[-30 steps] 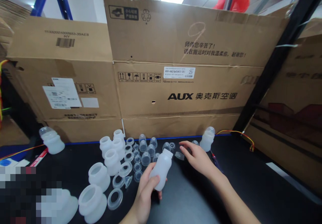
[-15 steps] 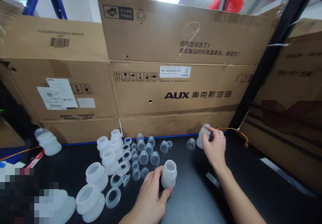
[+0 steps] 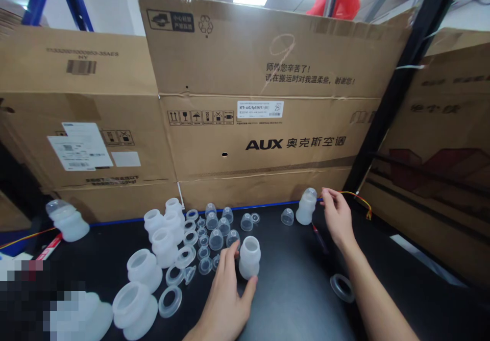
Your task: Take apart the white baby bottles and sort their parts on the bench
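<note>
My left hand (image 3: 225,290) is open beside a small milky-white bottle (image 3: 249,258) with an uncovered mouth. The thumb lies close to its base and the fingers are on its left, so I cannot tell if they touch. At the back right stands another white bottle (image 3: 305,209) with a clear cap on top. Just right of it, my right hand (image 3: 337,217) is raised with loosely bent fingers and holds nothing visible. A clear dome cap (image 3: 287,217) sits left of the capped bottle. A clear ring (image 3: 342,287) lies against my right forearm.
Several open white bottles (image 3: 144,270) stand at left, beside rows of clear rings (image 3: 170,301) and dome caps (image 3: 216,239). Another capped bottle (image 3: 68,222) is at far left. Cardboard panels (image 3: 268,162) wall the black table's back. A thin wire (image 3: 363,200) runs at right.
My right hand has let go of the capped bottle at the back and moved off to its right. The left fingers have loosened around the open bottle. The ring by my right forearm has come into sight.
</note>
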The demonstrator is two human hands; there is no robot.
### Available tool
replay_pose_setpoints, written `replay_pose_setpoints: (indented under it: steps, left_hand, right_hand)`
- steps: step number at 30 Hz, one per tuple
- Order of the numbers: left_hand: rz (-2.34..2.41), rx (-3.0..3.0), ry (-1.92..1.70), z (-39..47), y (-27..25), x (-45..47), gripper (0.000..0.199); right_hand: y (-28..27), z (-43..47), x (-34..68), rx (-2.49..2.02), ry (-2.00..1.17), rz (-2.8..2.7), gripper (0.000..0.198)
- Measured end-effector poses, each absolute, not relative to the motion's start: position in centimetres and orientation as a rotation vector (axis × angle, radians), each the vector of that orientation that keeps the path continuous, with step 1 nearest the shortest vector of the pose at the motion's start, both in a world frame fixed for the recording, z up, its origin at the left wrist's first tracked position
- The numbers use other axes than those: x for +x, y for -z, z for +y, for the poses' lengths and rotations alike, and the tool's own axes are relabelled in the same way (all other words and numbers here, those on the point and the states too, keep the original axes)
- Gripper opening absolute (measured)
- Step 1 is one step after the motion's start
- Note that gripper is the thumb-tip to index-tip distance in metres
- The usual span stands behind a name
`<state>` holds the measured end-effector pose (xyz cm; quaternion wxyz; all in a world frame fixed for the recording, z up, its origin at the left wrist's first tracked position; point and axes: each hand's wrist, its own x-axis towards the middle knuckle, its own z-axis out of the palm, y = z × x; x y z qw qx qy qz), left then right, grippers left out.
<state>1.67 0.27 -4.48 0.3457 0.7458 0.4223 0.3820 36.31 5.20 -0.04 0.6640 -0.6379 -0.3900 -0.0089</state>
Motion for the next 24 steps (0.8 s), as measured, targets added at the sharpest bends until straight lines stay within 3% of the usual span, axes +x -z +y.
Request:
replay_pose_setpoints:
  steps: [5,9,15,19,24]
  left_hand:
    - [1.205,1.824,-1.222,-0.1,4.0,1.8,0.073]
    - [1.239,1.741,-1.466,-0.6,3.8,2.1,0.030]
    - [1.081,2.146,-0.938,-0.2,5.0,1.5,0.013]
    - [1.179,2.110,-0.761,0.0,4.3,1.4,0.047]
    - [1.135,2.069,-0.799,-0.2,3.8,1.2,0.061]
  right_hand:
    - [0.3,5.3,35.3,-1.471,-0.124,-0.978,0.070]
    - [-0.1,5.1,35.1,-1.410,-0.139,-0.885,0.065]
    - [-2.2,4.8,32.7,-1.248,-0.341,-0.805,0.049]
    - [-3.0,4.1,28.7,-1.086,-0.825,-0.879,0.044]
    - [-2.6,2.9,24.5,-0.796,-1.298,-1.022,0.037]
